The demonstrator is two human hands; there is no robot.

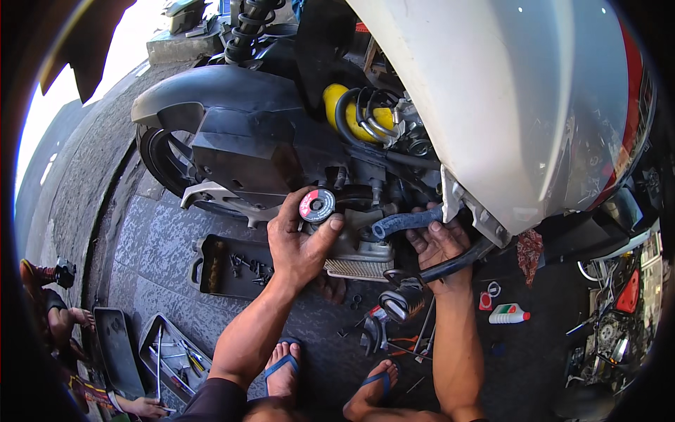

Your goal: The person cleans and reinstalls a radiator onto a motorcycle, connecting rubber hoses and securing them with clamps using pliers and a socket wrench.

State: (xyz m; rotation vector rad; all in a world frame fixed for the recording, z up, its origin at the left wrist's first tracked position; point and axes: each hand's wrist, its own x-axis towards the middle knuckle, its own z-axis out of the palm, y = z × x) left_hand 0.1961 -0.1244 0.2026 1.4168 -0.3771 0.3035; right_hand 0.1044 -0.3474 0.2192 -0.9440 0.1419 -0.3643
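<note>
In front of me a scooter stands with its side parts off. My left hand (299, 239) is closed around a round radiator cap (317, 205) with a red and black label, thumb at its edge. Just right of it is the radiator (358, 269), its pale fins facing down toward me. My right hand (443, 250), palm up, holds a short, thick, dark rubber hose (406, 222) between thumb and fingers. The hose's open end points left, toward the radiator. A black tube (460, 259) crosses in front of my right palm.
A black tray (228, 285) with loose bolts lies below the scooter's rear. An opened toolbox (176, 352) sits lower left, near another person's hand (146, 408). Pliers (402, 344) and a white bottle (509, 314) are on the floor. The white body panel (506, 105) overhangs my right hand.
</note>
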